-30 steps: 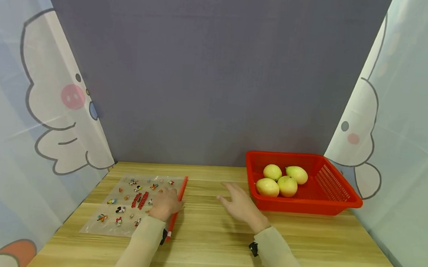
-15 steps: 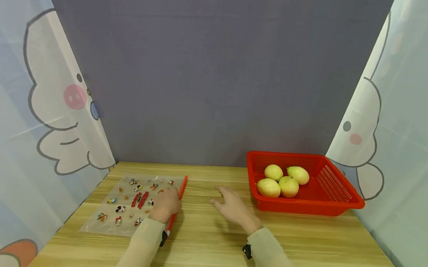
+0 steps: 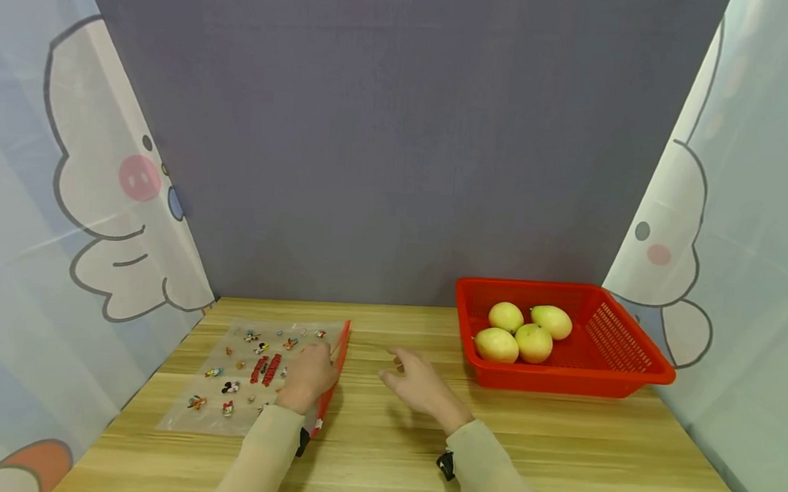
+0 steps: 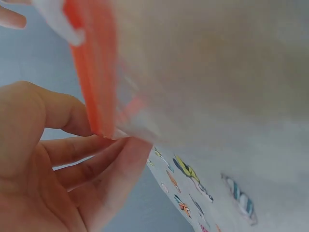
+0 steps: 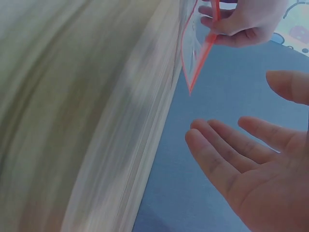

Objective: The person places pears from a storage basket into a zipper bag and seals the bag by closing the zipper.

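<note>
A clear plastic zip bag (image 3: 243, 375), printed with small cartoon figures, lies on the left of the table with its red zip edge (image 3: 345, 347) to the right. My left hand (image 3: 308, 379) pinches that edge between thumb and fingers, as the left wrist view shows at the red strip (image 4: 99, 72). The edge is lifted, and in the right wrist view the two red sides of the bag's mouth (image 5: 203, 55) stand apart. My right hand (image 3: 423, 389) hovers just right of the bag, fingers extended and holding nothing.
On the right stands a red plastic basket (image 3: 601, 376) with several yellow-green fruits (image 3: 533, 344) at its left end. A grey cloth (image 3: 399, 142) hangs behind the wooden table (image 3: 383, 461), and printed curtains (image 3: 768, 243) hang at both sides.
My left hand has taken hold of the red edge and raised it slightly, shifting the bag a little right. My right hand has moved left, closer to the bag.
</note>
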`<act>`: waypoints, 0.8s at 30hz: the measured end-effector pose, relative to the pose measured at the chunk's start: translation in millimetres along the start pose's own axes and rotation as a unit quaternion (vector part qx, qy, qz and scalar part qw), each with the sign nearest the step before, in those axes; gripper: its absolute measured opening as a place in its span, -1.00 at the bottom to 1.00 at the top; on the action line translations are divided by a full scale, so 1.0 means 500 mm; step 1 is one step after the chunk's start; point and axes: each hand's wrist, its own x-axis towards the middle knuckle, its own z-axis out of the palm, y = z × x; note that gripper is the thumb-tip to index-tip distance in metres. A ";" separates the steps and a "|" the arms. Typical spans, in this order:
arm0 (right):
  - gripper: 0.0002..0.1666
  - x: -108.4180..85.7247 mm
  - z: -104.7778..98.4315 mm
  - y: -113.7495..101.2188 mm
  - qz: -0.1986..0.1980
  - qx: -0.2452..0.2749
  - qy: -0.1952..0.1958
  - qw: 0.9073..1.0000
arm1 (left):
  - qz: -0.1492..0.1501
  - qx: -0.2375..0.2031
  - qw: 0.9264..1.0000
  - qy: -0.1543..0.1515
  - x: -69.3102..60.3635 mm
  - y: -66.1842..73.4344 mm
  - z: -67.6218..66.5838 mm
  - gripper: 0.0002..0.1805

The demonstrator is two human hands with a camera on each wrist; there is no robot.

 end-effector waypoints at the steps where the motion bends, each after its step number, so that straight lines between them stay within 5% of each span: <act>1: -0.33 0.000 0.001 0.000 0.000 0.004 0.001 1.000 | 0.005 -0.005 1.000 0.006 0.000 0.001 0.001 -0.87; 6: -0.34 0.003 0.009 0.000 0.006 0.014 0.004 1.000 | 0.027 -0.019 0.999 0.028 0.001 0.006 0.006 -0.86; 24: -0.39 0.016 0.034 -0.005 0.029 0.023 0.025 0.999 | 0.033 -0.072 0.997 0.020 -0.020 0.039 -0.006 -0.81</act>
